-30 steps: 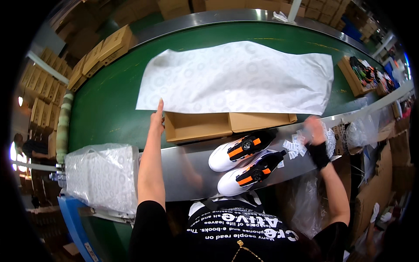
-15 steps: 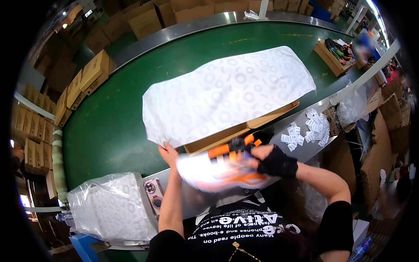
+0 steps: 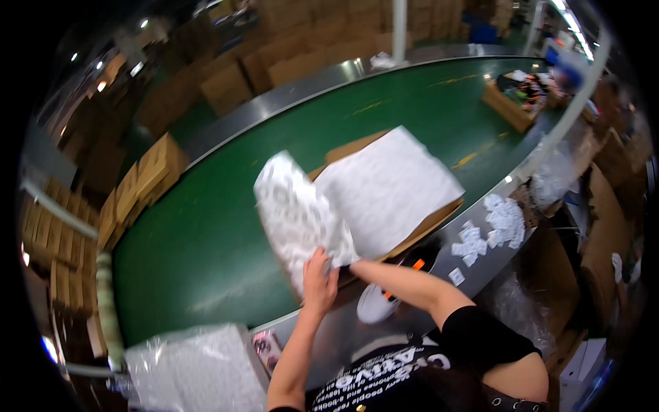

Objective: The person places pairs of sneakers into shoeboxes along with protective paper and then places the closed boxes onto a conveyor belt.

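An open brown cardboard box sits on the green belt, lined with white patterned tissue paper. The paper's left part is lifted and bunched into a raised fold. My left hand grips this fold at its near edge, fingers over the paper. From the right my other forearm reaches in under the fold; my right hand is hidden there, and its fingers do not show. A white, black and orange sports shoe lies on the metal ledge beneath my right forearm, partly covered by it.
White packets lie in piles on the ledge at right. A phone and a plastic-wrapped stack of paper are at near left. Closed cartons line the belt's left side; a filled open carton stands far right.
The shoe in my right hand has gone out of sight as that hand moved left under the paper. My left hand moved right, folding up the paper's left part. The view has shifted.
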